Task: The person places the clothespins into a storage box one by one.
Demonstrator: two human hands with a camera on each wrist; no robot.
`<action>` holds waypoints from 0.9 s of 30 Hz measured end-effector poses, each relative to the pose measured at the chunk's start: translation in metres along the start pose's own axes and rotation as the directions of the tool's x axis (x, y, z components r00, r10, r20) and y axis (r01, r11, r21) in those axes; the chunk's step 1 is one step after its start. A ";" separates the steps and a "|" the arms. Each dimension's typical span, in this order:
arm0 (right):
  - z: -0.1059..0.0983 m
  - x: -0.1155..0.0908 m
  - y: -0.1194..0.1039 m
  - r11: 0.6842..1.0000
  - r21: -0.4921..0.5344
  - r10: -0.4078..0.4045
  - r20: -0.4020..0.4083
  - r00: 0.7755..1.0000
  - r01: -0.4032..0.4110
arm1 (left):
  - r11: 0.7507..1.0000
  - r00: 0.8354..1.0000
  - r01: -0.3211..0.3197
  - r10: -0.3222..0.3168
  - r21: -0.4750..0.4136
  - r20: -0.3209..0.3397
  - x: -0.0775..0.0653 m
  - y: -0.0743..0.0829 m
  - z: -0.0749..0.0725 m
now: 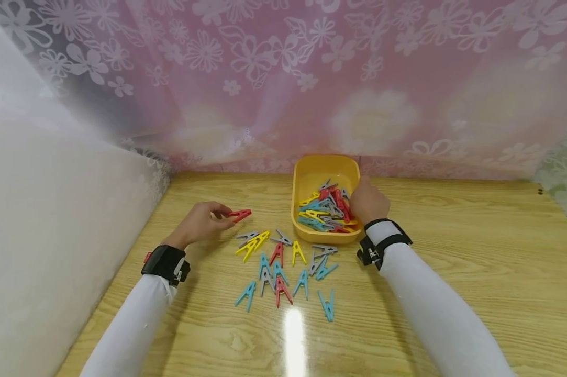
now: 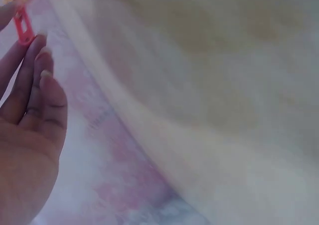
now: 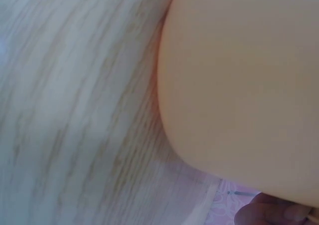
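Observation:
My left hand [image 1: 200,225] pinches a red clothespin [image 1: 240,214] between thumb and fingertips, above the table left of the tub. In the left wrist view, that red clothespin [image 2: 23,24] shows at the upper left, at the fingertips. At the tub's right side, my right hand [image 1: 369,201] grips the rim of the yellow plastic tub [image 1: 328,238]. Its curled fingers [image 3: 271,210] appear at the bottom right of the right wrist view, against the tub wall [image 3: 239,85]. Inside the tub lies a pile of red, yellow, blue and grey clothespins [image 1: 328,207].
Loose clothespins, such as a blue one [image 1: 328,305] and a yellow one [image 1: 298,253], are scattered on the wooden table [image 1: 453,235] in front of the tub. A pink flowered curtain [image 1: 283,94] hangs behind. A white wall [image 1: 52,199] bounds the left side.

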State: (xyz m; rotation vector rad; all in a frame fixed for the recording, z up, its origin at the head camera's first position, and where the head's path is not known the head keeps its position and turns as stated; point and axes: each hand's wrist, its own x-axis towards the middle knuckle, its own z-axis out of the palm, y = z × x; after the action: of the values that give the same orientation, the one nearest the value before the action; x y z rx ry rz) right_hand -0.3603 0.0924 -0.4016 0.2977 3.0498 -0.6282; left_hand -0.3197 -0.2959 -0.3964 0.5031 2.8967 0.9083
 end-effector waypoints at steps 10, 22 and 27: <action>0.000 0.000 0.000 1.000 -0.014 -0.022 -0.010 1.000 0.022 | 0.990 0.987 -0.139 0.136 -0.037 -0.082 0.062 0.068 0.016; 0.001 0.001 0.000 1.000 -0.029 -0.008 -0.009 1.000 0.008 | 0.964 0.965 -0.264 0.264 0.024 0.005 0.113 0.129 0.054; 0.001 0.002 0.004 0.999 -0.032 -0.027 -0.035 0.999 0.026 | 0.979 0.978 -0.205 0.205 0.003 -0.024 0.111 0.126 0.056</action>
State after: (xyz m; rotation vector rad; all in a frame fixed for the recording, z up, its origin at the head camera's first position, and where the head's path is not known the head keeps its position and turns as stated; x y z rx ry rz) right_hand -0.3620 0.0955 -0.4045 0.2715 3.0990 -0.5822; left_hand -0.3792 -0.1321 -0.3672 0.8091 2.9063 0.9439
